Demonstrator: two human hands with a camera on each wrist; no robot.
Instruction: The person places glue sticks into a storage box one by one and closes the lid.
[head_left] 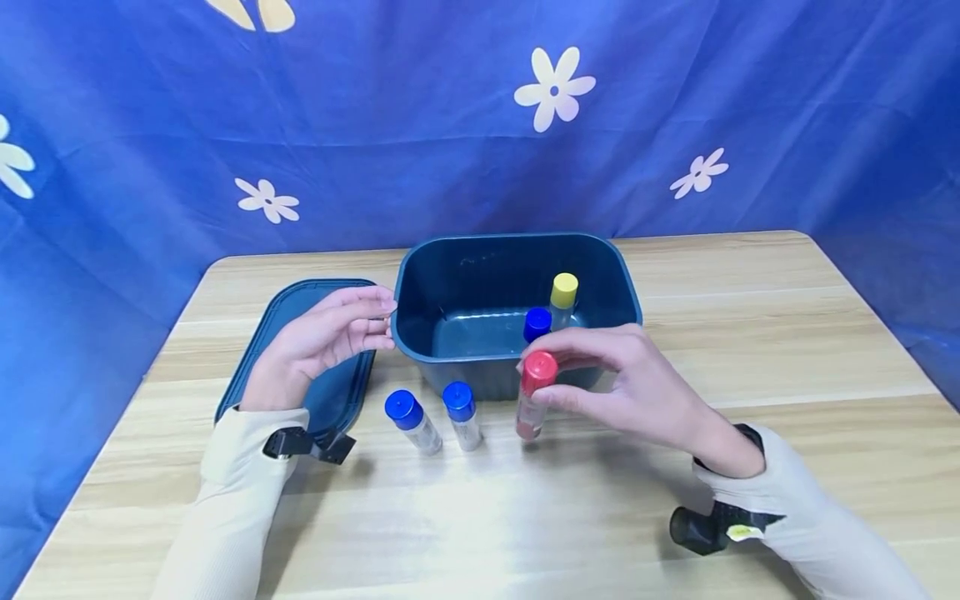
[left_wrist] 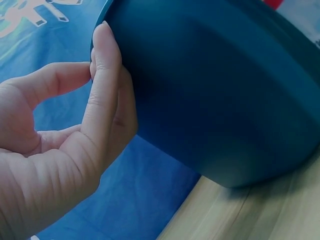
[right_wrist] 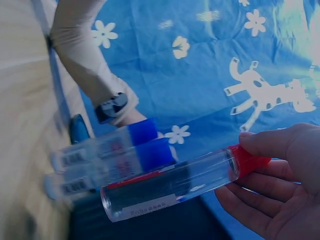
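Observation:
My right hand (head_left: 611,379) pinches a clear bottle by its red cap (head_left: 540,369), between thumb and fingers. The bottle (right_wrist: 172,187) has a printed label and hangs close in front of the dark teal bin (head_left: 480,367). At the bin's left end, my left hand (head_left: 330,329) touches the rim and outer wall with fairly straight fingers. Two clear bottles with blue caps, a left one (head_left: 415,422) and a right one (head_left: 462,415), stand on the table before the bin. Inside it are a yellow-capped bottle (head_left: 562,300) and a blue-capped bottle (head_left: 537,324), the latter partly hidden by my right hand.
A flat teal lid (head_left: 341,404) lies on the wooden table (head_left: 787,333) left of the bin, partly under my left hand and wrist. Behind the table hangs a blue curtain (head_left: 420,108) with white flowers.

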